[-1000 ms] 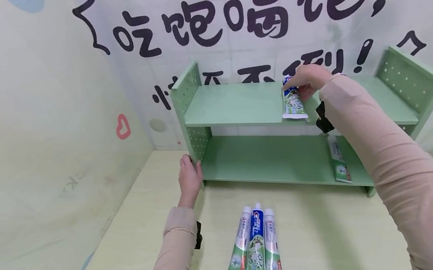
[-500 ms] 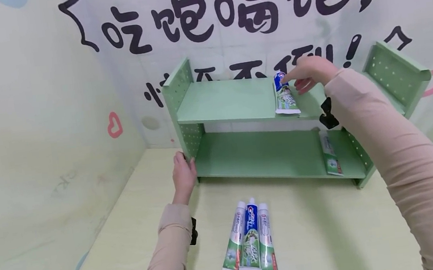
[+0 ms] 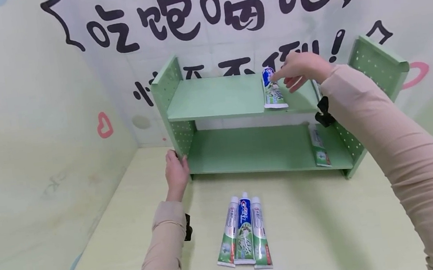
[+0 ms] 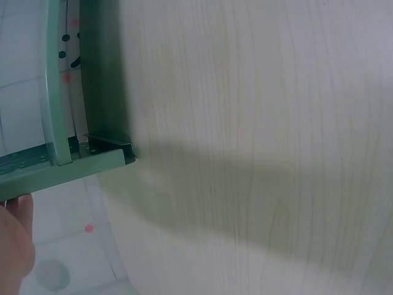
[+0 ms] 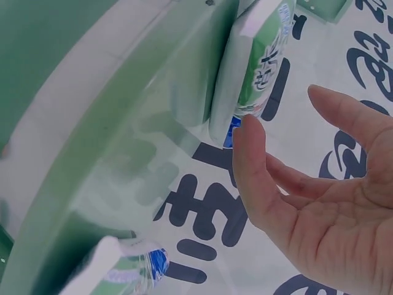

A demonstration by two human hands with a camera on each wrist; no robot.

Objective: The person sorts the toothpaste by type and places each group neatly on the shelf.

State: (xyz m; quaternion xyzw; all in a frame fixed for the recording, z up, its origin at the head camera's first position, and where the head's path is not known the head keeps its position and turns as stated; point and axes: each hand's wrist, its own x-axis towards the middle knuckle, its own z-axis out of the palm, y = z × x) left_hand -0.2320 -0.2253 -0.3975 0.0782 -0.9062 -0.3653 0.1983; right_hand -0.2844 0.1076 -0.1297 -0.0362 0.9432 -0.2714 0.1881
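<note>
Touching a toothpaste tube (image 3: pixel 274 96) just to its left on the upper shelf (image 3: pixel 216 96), the right hand (image 3: pixel 303 67) spreads thumb and fingers apart; the left hand (image 3: pixel 176 173) touches the rack (image 3: pixel 166 89), its grip unclear.

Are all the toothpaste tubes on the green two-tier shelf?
No, three green-ended toothpaste tubes lie together on the pale wood-grain table in front of the shelf.

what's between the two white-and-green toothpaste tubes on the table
A blue-and-green Crest toothpaste tube lies between them, as the head view shows.
</note>
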